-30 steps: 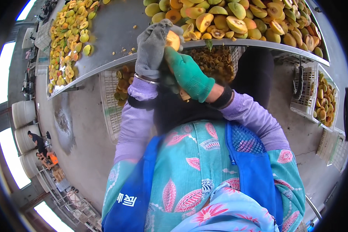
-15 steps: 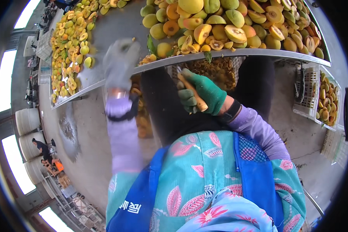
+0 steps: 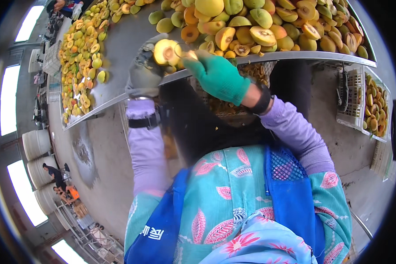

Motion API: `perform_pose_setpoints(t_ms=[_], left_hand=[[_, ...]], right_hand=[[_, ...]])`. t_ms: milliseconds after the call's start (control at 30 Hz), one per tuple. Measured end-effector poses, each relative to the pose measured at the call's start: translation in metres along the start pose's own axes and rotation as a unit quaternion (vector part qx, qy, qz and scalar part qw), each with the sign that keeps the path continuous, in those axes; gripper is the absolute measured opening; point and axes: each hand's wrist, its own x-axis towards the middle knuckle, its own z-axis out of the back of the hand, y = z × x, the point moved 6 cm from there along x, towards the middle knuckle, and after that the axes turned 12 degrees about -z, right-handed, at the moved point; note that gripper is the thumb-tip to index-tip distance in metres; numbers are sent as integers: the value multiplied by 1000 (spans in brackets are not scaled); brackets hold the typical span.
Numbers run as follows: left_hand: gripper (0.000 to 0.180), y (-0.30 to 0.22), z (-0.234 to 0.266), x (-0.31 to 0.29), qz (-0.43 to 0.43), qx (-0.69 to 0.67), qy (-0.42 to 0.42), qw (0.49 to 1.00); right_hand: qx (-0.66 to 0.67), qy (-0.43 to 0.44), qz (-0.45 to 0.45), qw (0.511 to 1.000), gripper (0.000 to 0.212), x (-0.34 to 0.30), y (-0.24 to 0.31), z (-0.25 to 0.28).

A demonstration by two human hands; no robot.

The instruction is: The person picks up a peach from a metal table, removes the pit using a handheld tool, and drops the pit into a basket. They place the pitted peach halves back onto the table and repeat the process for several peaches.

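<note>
Gripped in my gloved left hand [image 3: 143, 72] is a peach half [image 3: 166, 52], its yellow cut face turned up and its reddish centre showing. My right hand [image 3: 222, 77], in a green glove, is closed round a wooden-handled pitting tool [image 3: 191, 54]. The tool's thin curved metal end meets the right side of the cut face; the glove hides most of its handle. Both hands are over the near rim of a metal table [image 3: 126, 33]. Just beyond my right hand lies a heap of halved and whole peaches [image 3: 262, 36].
Another spread of peaches [image 3: 77, 66] covers the table's left part. Below the raised rim [image 3: 290, 56], scraps [image 3: 255, 72] lie between my legs. A white crate [image 3: 350, 115] of peach halves stands at right. A co-worker's gloved hand [image 3: 77, 11] shows far left.
My left hand, blurred before, now holds a peach half at the rim. My right hand has risen from my lap up and left, bringing the pitting tool to the fruit.
</note>
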Motion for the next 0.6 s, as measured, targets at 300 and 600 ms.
perform_pose_setpoints(t_ms=[300, 600], left_hand=[[47, -13, -31, -20, -97, 27, -1, 995], [43, -32, -51, -36, -155, -16, -224, 962]], right_hand=[[22, 73, -33, 997, 46, -9, -1, -17], [172, 105, -117, 972, 46, -19, -7, -30]])
